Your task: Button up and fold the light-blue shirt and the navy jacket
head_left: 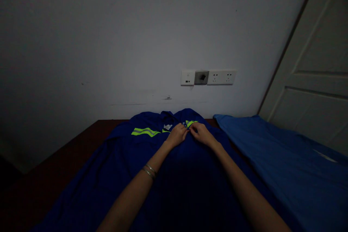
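A dark blue work jacket with yellow-green reflective stripes lies spread flat on a dark wooden table. Both my arms reach forward to its chest, just below the collar. My left hand, with thin bangles on its wrist, has its fingers curled and pinched on the jacket's front edge. My right hand pinches the same spot from the other side. The two hands nearly touch. What sits between the fingertips is too small to make out.
A lighter blue cloth lies to the right of the jacket. A row of wall sockets is on the white wall behind. A white door stands at the right. The room is dim.
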Demonstrator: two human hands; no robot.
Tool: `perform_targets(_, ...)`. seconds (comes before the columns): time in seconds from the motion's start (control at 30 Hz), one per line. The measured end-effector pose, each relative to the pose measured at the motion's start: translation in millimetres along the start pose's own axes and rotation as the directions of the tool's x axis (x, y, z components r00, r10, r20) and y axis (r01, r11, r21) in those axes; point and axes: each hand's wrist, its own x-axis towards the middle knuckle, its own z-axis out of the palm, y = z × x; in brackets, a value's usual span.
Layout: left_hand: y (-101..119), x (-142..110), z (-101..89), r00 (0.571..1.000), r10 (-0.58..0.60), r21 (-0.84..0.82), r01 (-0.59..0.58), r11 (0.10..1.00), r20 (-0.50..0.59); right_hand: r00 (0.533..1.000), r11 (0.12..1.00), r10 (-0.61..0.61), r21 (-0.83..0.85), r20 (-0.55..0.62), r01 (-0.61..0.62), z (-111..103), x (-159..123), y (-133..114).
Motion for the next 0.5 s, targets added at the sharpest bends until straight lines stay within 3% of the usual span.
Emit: perform_targets(0.5,1.3,3.3,3.9,0.984,-0.178,-0.151,0.177,0.972,0.008,0.994,0.980,-0.046,-0.189,0.102,0.065,0.2,-3.4,-6.5)
